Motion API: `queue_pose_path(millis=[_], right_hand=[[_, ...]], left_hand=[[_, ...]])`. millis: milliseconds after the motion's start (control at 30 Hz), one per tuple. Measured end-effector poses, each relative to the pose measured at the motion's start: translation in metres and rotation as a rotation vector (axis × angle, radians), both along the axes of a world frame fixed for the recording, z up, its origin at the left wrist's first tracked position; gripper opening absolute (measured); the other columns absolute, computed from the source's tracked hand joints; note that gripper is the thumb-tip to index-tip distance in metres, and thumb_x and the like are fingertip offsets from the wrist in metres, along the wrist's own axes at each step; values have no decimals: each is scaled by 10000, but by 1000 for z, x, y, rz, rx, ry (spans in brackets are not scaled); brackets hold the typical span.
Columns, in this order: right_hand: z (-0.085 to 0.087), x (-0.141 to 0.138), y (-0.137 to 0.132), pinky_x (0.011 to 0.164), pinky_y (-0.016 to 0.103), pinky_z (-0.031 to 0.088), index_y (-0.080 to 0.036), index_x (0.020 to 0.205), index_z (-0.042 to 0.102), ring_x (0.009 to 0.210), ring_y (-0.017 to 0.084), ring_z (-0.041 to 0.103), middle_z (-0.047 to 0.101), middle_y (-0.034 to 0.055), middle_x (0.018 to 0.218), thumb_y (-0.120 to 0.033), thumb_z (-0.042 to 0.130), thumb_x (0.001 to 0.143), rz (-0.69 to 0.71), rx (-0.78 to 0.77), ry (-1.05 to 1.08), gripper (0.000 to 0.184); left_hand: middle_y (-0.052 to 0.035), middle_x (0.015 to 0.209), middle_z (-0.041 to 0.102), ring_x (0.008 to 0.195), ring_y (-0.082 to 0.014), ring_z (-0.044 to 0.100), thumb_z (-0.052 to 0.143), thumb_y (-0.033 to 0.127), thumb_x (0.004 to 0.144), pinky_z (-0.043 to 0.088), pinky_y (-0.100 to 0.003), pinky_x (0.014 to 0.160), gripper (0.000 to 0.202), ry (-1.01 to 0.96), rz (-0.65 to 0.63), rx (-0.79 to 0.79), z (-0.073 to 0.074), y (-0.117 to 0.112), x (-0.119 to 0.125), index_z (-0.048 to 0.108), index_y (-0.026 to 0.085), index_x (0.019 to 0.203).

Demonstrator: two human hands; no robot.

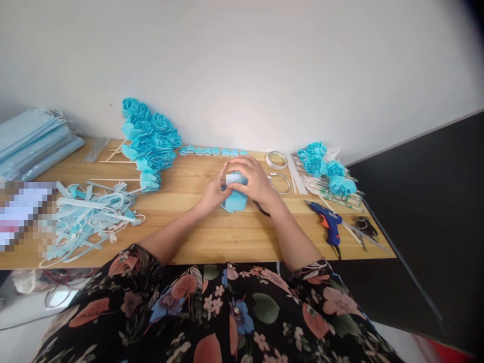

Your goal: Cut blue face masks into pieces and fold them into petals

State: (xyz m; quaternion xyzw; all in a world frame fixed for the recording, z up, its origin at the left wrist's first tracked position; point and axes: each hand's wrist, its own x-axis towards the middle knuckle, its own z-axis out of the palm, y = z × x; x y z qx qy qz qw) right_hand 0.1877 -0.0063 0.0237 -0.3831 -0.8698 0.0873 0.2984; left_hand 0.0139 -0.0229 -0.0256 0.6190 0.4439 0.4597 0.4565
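Note:
Over the middle of the table, my left hand [216, 191] and my right hand [254, 180] meet around a small light-blue fabric piece [236, 178] with a whitish face showing. Thumbs and fingers of both hands pinch it, and part of it is hidden behind them. Directly below lie more flat blue fabric pieces [235, 202], near the table's middle. A curved black object [260, 208], partly covered by my right wrist, rests beside them. Behind my hands, small curled blue petals [212, 151] stand in a row along the wall.
Blue fabric flowers [151, 136] on sticks are piled back left, near cut strips [94, 212] and stacked face masks [34, 138]. On the right are a tape roll [277, 167], a wire coil [289, 187], more blue flowers [315, 164] and a glue gun [331, 224].

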Motion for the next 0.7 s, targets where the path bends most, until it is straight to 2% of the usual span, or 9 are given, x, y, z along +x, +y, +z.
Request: queue_pose_path(millis=[100, 200, 333, 400, 467, 533, 600, 667, 700], right_hand=[[0, 2, 1, 1129, 513, 358, -273, 1057, 699, 1289, 303, 519, 647, 65, 1325, -527, 726, 813, 22, -3, -14, 353], [-1, 3, 1, 1113, 502, 373, -258, 966, 700, 1271, 287, 531, 662, 65, 1288, -456, 700, 854, 44, 0, 30, 227], [-3, 4, 2, 1034, 461, 435, -244, 844, 682, 1166, 249, 592, 711, 56, 1153, -366, 639, 911, 38, 35, 168, 145], [-4, 3, 3, 1000, 446, 454, -244, 812, 669, 1104, 242, 620, 731, 47, 1074, -357, 650, 907, 0, 72, 216, 148], [-4, 2, 4, 974, 434, 467, -244, 802, 659, 1044, 234, 645, 744, 39, 1010, -336, 652, 907, -54, 105, 258, 139], [-4, 2, 3, 952, 422, 477, -240, 798, 649, 990, 228, 664, 749, 35, 962, -312, 647, 908, -116, 132, 310, 131], [-2, 4, 2, 935, 408, 486, -234, 795, 642, 960, 223, 675, 750, 36, 934, -304, 636, 910, -183, 143, 374, 134], [-1, 10, 3, 910, 387, 499, -228, 807, 644, 938, 217, 678, 747, 37, 922, -324, 630, 906, -270, 126, 442, 139], [0, 13, 3, 887, 371, 506, -224, 818, 648, 919, 211, 676, 743, 37, 915, -343, 628, 903, -318, 111, 482, 147]], left_hand=[[104, 521, 452, 477, -92, 345, 675, 175, 730, 274, -244, 515, 870, -27, -27, -34, 2, -1, 1, 360, 154, 1541], [106, 518, 441, 470, -86, 341, 670, 179, 747, 271, -239, 503, 872, -1, -30, -41, 6, -3, 1, 336, 134, 1551], [101, 524, 447, 474, -82, 357, 645, 190, 794, 286, -222, 497, 836, 67, -68, -28, 6, -4, 0, 318, 125, 1560], [82, 556, 507, 484, -83, 390, 631, 221, 824, 310, -214, 501, 811, 70, -102, -30, 3, -3, -1, 311, 117, 1562], [16, 698, 646, 558, -104, 508, 630, 268, 839, 394, -219, 549, 788, 21, -126, -22, -3, -2, 0, 333, 113, 1552], [-97, 1049, 729, 794, -170, 655, 651, 319, 832, 504, -264, 699, 772, -62, -144, -1, -8, 0, 1, 384, 121, 1528], [-158, 1381, 612, 1085, -251, 659, 684, 365, 816, 528, -326, 890, 758, -131, -155, 16, -12, 2, 2, 440, 131, 1495], [-166, 1512, 500, 1246, -295, 595, 712, 404, 806, 499, -369, 1007, 764, -178, -165, -6, -16, 5, 2, 464, 142, 1479], [-166, 1522, 490, 1271, -305, 581, 726, 417, 799, 490, -384, 1031, 777, -204, -164, -31, -17, 7, 2, 465, 146, 1478]])
